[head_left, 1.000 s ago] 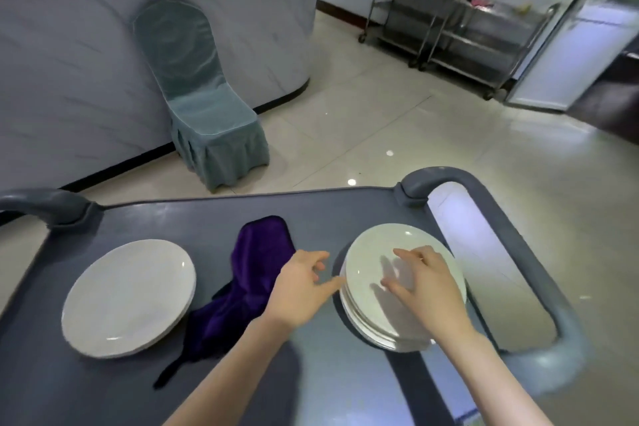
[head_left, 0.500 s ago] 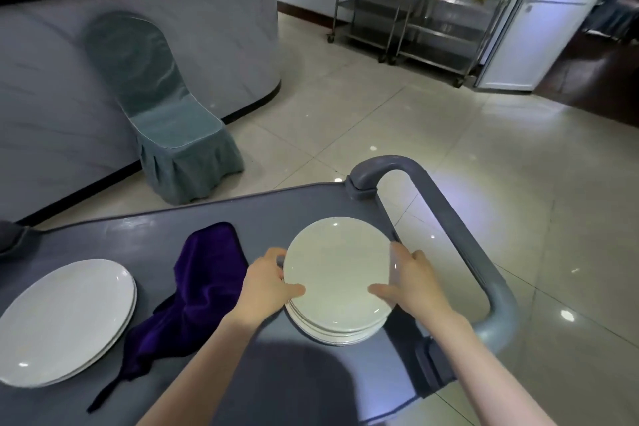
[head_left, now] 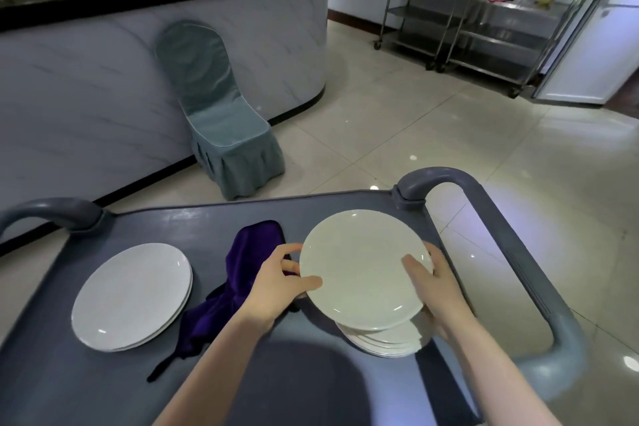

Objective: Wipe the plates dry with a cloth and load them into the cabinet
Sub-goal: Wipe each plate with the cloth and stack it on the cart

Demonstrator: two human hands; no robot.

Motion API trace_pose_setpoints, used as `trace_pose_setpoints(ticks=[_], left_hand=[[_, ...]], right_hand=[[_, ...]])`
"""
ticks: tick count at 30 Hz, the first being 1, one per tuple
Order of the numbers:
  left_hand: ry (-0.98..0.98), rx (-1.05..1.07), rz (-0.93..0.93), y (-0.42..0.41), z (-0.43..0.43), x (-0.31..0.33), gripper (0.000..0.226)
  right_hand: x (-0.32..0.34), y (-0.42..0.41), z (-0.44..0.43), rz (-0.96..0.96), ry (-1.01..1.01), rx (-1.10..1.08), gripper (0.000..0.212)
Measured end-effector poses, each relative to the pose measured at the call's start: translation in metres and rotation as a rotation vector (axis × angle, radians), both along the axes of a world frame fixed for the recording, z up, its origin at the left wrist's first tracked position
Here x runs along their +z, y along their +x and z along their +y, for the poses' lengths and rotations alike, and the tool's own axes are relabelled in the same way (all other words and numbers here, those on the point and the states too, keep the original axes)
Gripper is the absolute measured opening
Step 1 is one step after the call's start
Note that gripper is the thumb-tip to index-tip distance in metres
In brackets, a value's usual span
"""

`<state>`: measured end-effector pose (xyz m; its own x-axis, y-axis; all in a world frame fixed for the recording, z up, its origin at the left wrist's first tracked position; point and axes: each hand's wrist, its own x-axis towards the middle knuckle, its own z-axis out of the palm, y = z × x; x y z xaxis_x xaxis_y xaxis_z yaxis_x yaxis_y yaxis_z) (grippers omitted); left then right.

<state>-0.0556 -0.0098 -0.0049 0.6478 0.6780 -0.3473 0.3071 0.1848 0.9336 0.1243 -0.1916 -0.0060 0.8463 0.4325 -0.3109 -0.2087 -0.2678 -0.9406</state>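
Note:
A white plate (head_left: 359, 270) is lifted and tilted above a stack of white plates (head_left: 390, 339) on the right of a grey cart top (head_left: 283, 380). My left hand (head_left: 276, 284) grips its left rim, thumb on the upper face. My right hand (head_left: 432, 284) grips its right rim, thumb on top and fingers under it. A purple cloth (head_left: 238, 273) lies crumpled on the cart between the two stacks, just left of my left hand. A second stack of white plates (head_left: 131, 296) sits on the cart's left side.
The cart has grey loop handles at the right (head_left: 518, 252) and the far left (head_left: 45, 214). Beyond it stand a covered chair (head_left: 221, 121), a curved marble counter (head_left: 103, 79), steel trolleys (head_left: 484, 28) and an open white door (head_left: 594, 45) across the tiled floor.
Both hands closed on the rims of the top plate and raised it off the right stack, tilting it. The view also shifted and pulled back.

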Motion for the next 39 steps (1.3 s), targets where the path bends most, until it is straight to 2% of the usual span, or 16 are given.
trace_pose_setpoints(ticks=[3,5,7,9,12,15,20,22,24,28,31,36,39], left_hand=[[-0.112,0.02,-0.09,-0.016,0.017,-0.001,0.04],[-0.107,0.021,-0.105,-0.026,0.033,-0.004,0.029],[0.016,0.084,-0.018,-0.035,0.054,-0.012,0.023],[0.187,0.159,0.151,-0.042,0.079,-0.024,0.022],[0.35,0.142,0.335,-0.042,0.119,-0.045,0.031],[0.487,0.03,0.453,-0.024,0.152,-0.065,0.047],[0.502,-0.159,0.492,0.011,0.182,-0.093,0.079],[0.551,-0.218,0.52,0.017,0.19,-0.103,0.078],[0.575,-0.264,0.53,0.02,0.196,-0.11,0.063],[0.525,-0.353,0.396,0.017,0.201,-0.108,0.011],[0.445,-0.278,0.269,0.006,0.205,-0.088,0.014],[0.153,-0.115,0.064,-0.019,0.21,-0.025,0.017],[0.043,-0.073,-0.068,-0.031,0.198,0.014,0.02]], right_hand=[[-0.005,-0.014,0.023,0.012,0.051,-0.081,0.022],[-0.005,-0.02,0.036,0.055,0.074,-0.103,0.022],[-0.004,-0.024,0.045,0.094,0.07,-0.096,0.021],[-0.003,-0.027,0.053,0.144,0.07,-0.097,0.021],[-0.001,-0.032,0.061,0.201,0.065,-0.102,0.02],[-0.005,-0.034,0.069,0.178,0.023,-0.123,0.022],[-0.013,-0.038,0.079,0.168,-0.01,-0.161,0.024],[-0.015,-0.04,0.084,0.158,-0.043,-0.18,0.026],[-0.015,-0.042,0.088,0.157,-0.065,-0.199,0.025],[-0.013,-0.049,0.095,0.17,-0.074,-0.227,0.025],[-0.01,-0.057,0.102,0.154,-0.098,-0.228,0.025],[-0.011,-0.075,0.117,0.158,-0.119,-0.235,0.031],[-0.013,-0.089,0.126,0.157,-0.07,-0.265,0.044]])
